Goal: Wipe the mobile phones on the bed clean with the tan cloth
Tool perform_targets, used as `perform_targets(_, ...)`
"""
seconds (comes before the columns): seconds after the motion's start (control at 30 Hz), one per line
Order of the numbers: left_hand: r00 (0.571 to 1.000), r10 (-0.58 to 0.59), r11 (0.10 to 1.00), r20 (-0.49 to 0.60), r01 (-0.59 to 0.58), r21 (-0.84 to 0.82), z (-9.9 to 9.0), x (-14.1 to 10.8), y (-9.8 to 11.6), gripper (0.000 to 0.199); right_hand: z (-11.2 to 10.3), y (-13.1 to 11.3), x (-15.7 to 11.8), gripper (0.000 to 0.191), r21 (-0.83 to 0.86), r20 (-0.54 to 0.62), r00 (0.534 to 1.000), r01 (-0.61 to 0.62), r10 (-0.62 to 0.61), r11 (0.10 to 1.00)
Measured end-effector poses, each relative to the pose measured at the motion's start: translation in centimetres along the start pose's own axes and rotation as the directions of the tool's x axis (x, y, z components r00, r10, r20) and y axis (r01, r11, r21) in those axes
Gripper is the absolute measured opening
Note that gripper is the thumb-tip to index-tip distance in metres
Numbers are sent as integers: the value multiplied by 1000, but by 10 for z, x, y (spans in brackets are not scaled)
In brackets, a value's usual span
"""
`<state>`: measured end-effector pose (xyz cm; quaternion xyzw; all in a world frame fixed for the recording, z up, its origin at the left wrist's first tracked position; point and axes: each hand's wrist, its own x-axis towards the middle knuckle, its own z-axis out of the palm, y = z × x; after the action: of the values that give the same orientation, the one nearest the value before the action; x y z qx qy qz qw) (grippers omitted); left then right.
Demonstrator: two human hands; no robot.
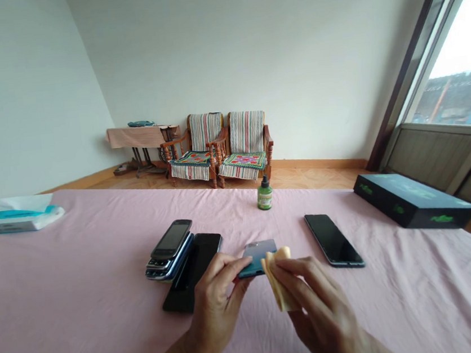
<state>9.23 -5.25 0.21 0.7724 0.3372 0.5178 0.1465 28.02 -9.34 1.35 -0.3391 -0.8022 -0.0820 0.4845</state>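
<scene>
A blue-grey phone (259, 251) is held above the pink cloth, low in the middle of the head view. My left hand (220, 297) grips its left end between thumb and fingers. My right hand (317, 297) pinches a folded yellow cloth (281, 287), which touches the phone's right end. Just left of my left hand lies a black phone (193, 272), and beside it is a stack of smaller phones (171, 243). Another dark phone (334, 240) lies flat to the right, beyond my right hand.
A green bottle (264, 194) stands upright behind the phones on the pink-covered surface (100, 260). At the far right is a black box (412, 199); a tissue pack (21, 218) lies at the far left. Two wooden chairs (247, 132) stand by the wall.
</scene>
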Motion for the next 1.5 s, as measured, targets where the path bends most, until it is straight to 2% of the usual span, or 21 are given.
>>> perform_targets(0.17,999,35,998,28,-34,-55,2,-3,0,27,1,-1,4,36,-160,71,974,222,-213,962)
perform_targets(0.3,998,37,999,45,-36,-29,2,-2,-1,27,4,-6,12,33,-195,107,952,304,-288,933)
perform_targets(0.5,999,41,997,26,-39,-72,3,-2,0,25,-2,-7,13,30,-252,97,953,303,-287,919)
perform_targets(0.63,999,37,998,31,-35,-48,4,-3,-1,26,4,-10,13,30,-226,115,947,319,-300,920)
perform_targets(0.83,998,44,999,-39,-45,-22,1,1,0,23,6,-3,4,29,-206,129,978,190,-166,960)
perform_targets(0.97,999,38,999,-31,-38,-29,0,1,1,21,1,-2,4,29,-194,40,969,247,-244,949)
perform_targets(1.17,999,40,998,-10,-40,-40,0,0,1,24,3,-8,6,31,-182,94,978,198,-184,963)
perform_targets(1.33,1000,24,999,-5,-24,-46,0,0,3,22,-2,-11,5,27,-225,14,965,258,-262,939)
perform_targets(1.5,999,39,998,7,-39,-43,0,0,3,22,-1,-9,6,34,-200,119,970,230,-210,952)
